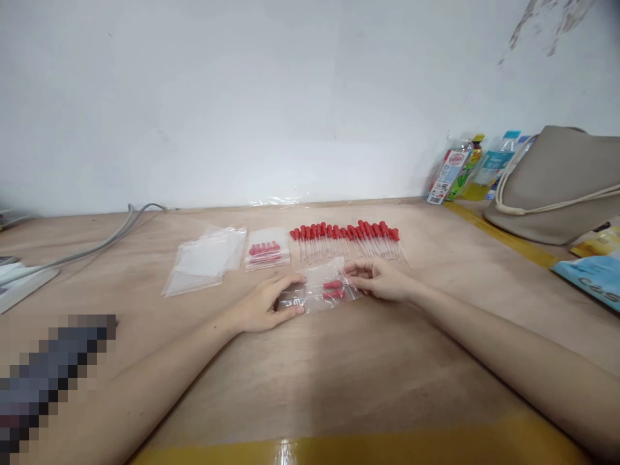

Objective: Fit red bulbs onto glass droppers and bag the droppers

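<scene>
A clear zip bag [314,298] lies on the table with a few red-bulbed droppers [333,284] inside, their bulbs toward its right end. My left hand [266,303] grips the bag's left end between thumb and fingers. At the opposite end, my right hand [378,279] has its fingers closed on the bag's edge; whether a dropper is also in them I cannot tell. Just beyond the bag stretches a row of droppers [339,232] with red bulbs and thin clear tubes. A filled bag [268,248] with several red bulbs showing rests left of that row.
Flat clear bags [206,258] overlap at the left. A grey cable [109,240] runs along the table's left side, and a blurred dark object [53,381] is near front left. At right are drink bottles [494,165], a carton [449,174], a grey-beige bag [557,184] and a blue packet [593,278].
</scene>
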`<act>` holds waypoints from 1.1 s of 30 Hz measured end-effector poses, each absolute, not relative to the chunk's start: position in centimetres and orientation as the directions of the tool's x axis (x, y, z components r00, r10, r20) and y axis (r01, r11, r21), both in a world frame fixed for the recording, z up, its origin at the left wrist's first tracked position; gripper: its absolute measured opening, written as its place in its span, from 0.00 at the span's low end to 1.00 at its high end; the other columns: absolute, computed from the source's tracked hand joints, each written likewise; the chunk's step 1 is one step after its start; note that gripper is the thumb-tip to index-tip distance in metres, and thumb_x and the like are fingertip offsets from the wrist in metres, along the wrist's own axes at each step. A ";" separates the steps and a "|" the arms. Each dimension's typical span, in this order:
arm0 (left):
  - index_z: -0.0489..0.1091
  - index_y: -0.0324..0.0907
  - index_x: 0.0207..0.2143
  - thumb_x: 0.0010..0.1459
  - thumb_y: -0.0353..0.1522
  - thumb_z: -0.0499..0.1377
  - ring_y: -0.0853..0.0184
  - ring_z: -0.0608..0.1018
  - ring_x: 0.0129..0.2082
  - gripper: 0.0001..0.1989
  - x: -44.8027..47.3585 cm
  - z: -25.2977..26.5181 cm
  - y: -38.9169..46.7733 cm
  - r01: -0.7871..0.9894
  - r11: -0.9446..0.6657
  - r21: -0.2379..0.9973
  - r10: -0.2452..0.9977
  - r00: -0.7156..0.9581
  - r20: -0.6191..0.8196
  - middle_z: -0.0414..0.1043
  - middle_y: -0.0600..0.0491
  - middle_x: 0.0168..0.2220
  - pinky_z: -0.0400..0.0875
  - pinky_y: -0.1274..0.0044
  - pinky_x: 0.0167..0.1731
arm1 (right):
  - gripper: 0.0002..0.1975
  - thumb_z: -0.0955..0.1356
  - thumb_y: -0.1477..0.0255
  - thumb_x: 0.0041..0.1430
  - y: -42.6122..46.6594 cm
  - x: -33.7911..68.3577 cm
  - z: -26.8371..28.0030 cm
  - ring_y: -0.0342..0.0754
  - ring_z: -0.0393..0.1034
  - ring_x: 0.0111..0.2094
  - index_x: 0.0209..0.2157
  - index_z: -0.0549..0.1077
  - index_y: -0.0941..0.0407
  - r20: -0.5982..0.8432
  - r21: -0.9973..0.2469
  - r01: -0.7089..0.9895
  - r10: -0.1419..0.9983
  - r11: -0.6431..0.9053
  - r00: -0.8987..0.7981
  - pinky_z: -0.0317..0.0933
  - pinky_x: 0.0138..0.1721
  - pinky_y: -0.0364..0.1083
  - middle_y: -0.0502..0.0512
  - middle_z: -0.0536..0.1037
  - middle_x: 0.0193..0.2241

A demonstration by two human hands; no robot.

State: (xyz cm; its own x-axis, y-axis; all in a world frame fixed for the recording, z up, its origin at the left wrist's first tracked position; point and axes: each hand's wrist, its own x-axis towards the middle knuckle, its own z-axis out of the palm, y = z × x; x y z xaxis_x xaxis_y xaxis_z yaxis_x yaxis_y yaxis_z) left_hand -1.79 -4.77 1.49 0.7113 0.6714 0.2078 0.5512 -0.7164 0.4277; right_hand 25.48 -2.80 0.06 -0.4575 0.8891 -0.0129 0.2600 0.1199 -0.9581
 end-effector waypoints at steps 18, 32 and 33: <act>0.60 0.42 0.38 0.55 0.39 0.55 0.62 0.67 0.51 0.12 -1.8 1.4 -4.8 0.513 -0.707 0.486 0.670 0.706 0.230 0.62 0.46 0.53 0.63 0.68 0.48 | 0.20 0.66 0.82 0.44 6.7 21.3 2.5 0.60 0.69 0.41 0.43 0.66 0.64 0.091 -0.379 0.922 0.989 -0.075 0.118 0.63 0.36 0.51 0.70 0.73 0.37; 0.61 0.44 0.50 0.55 0.40 0.55 0.61 0.66 0.53 0.21 -1.7 1.4 -4.7 0.521 -0.742 0.423 0.648 0.720 0.250 0.63 0.47 0.53 0.62 0.66 0.52 | 0.36 0.64 0.74 0.47 2.1 26.1 1.9 0.43 0.64 0.17 0.57 0.45 0.55 0.285 -0.884 0.399 0.957 0.244 0.046 0.65 0.25 0.46 0.43 0.66 0.20; 0.61 0.44 0.51 0.55 0.40 0.55 0.61 0.66 0.53 0.21 -1.7 1.4 -4.6 0.520 -0.742 0.423 0.647 0.719 0.252 0.63 0.47 0.53 0.62 0.65 0.52 | 0.38 0.64 0.74 0.46 1.5 26.4 1.2 0.42 0.64 0.16 0.58 0.43 0.53 0.276 -0.930 0.276 0.956 0.241 0.096 0.65 0.24 0.46 0.42 0.65 0.20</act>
